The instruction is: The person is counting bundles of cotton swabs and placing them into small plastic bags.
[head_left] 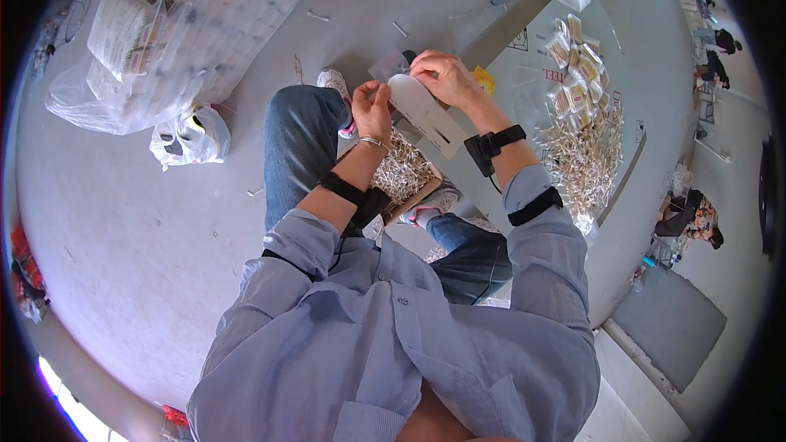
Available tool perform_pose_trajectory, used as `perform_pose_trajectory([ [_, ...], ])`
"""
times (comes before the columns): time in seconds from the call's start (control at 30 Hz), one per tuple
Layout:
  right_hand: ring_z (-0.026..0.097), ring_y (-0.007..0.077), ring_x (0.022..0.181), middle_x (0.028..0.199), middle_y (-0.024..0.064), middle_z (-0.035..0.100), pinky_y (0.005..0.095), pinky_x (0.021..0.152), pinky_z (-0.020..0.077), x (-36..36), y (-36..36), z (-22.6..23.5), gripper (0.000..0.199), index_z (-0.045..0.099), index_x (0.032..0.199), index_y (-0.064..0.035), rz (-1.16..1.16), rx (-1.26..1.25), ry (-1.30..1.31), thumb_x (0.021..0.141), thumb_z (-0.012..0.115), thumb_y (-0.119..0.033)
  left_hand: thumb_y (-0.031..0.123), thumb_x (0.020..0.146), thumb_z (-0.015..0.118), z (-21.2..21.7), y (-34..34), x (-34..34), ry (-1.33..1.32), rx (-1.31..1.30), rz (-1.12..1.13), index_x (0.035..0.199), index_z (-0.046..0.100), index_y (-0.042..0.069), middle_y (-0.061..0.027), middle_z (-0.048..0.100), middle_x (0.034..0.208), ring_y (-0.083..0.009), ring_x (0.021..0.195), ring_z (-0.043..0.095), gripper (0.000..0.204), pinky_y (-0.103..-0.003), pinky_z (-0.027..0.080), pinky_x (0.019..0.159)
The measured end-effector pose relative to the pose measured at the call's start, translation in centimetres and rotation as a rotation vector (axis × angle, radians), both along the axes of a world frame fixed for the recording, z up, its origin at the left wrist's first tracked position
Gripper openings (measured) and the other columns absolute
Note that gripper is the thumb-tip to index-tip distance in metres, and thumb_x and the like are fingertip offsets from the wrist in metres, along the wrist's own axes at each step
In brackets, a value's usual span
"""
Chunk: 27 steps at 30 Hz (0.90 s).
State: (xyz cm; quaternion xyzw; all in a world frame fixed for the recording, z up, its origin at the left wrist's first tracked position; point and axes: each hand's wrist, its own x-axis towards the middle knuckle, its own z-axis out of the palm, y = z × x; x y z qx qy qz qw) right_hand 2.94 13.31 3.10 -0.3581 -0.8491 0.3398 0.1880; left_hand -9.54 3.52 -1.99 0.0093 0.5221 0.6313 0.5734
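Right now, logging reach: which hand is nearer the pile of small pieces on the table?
Right hand: nearer the table pile. Left hand is farther, above the lap.

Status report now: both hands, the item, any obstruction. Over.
Left hand and right hand both gripping white card piece. Box of small white pieces below on lap. Nothing obstructing.

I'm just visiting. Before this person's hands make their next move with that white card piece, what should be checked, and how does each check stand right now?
1. Left hand on the white card piece: ok, fingers pinch its left edge.
2. Right hand on it: ok, gripping from above.
3. Card piece undamaged: cannot tell, partly hidden.
4. Box of small pale pieces within reach: ok, just below the hands on the lap.
5. Table stock: ok, a pile of pale pieces and bundles lie there.
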Motion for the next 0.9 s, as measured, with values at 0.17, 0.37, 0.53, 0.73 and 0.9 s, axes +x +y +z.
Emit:
perform_pose_trajectory([
  [0.17, 0.061, 0.0214, 0.073, 0.084, 0.0105, 0.063, 0.0317, 0.066, 0.0482, -0.2, -0.6, -0.9, 0.019, 0.056, 0.093, -0.0018, -0.176, -0.287, 0.167, 0.075, 0.059, -0.008, 0.011, 0.081, 0.057, 0.6, -0.7, 0.5, 0.066, 0.057, 0.009, 0.1, 0.041, 0.002, -0.0067, 0.059, 0.078, -0.012, 0.066, 0.054, 0.026, -0.024, 0.045, 0.059],
  [0.37, 0.062, 0.0277, 0.072, 0.077, 0.0132, 0.063, 0.036, 0.064, 0.0477, -1.0, -1.5, -1.3, 0.037, 0.045, 0.109, -0.0036, -0.286, -0.303, 0.047, 0.077, 0.061, -0.014, 0.01, 0.081, 0.059, 0.7, -2.1, 1.5, -0.025, 0.09, -0.004, 0.098, 0.046, 0.002, -0.0051, 0.057, 0.083, -0.0126, 0.07, 0.055, 0.023, -0.026, 0.047, 0.065],
  [0.53, 0.059, 0.0293, 0.082, 0.078, 0.0104, 0.063, 0.0396, 0.076, 0.0434, -0.9, -2.9, -1.2, 0.034, 0.048, 0.107, -0.006, -0.327, -0.25, -0.054, 0.077, 0.062, -0.016, 0.013, 0.081, 0.062, 0.2, -0.9, 0.4, 0.025, 0.018, -0.015, 0.103, 0.047, 0.001, -0.0041, 0.058, 0.084, -0.0116, 0.071, 0.054, 0.03, -0.024, 0.045, 0.064],
  [0.73, 0.047, 0.0287, 0.103, 0.094, 0.0089, 0.061, 0.0436, 0.091, 0.0309, -1.2, -4.8, -1.2, 0.019, 0.059, 0.087, -0.0093, -0.472, -0.036, -0.209, 0.076, 0.06, -0.024, 0.008, 0.077, 0.064, -0.1, -1.1, 0.4, 0.206, 0.081, -0.177, 0.108, 0.044, -0.004, -0.0079, 0.062, 0.086, -0.0107, 0.071, 0.056, 0.039, -0.021, 0.044, 0.061],
  [0.9, 0.041, 0.0342, 0.109, 0.109, 0.0076, 0.053, 0.0468, 0.092, 0.0298, -0.2, -6.3, -3.5, 0.016, 0.062, 0.08, -0.0099, -0.641, 0.425, -0.295, 0.072, 0.061, -0.024, 0.009, 0.075, 0.066, -0.8, -1.0, 0.1, 0.515, 0.059, -0.441, 0.101, 0.048, -0.005, -0.0087, 0.062, 0.086, -0.0118, 0.07, 0.057, 0.034, -0.023, 0.045, 0.061],
])
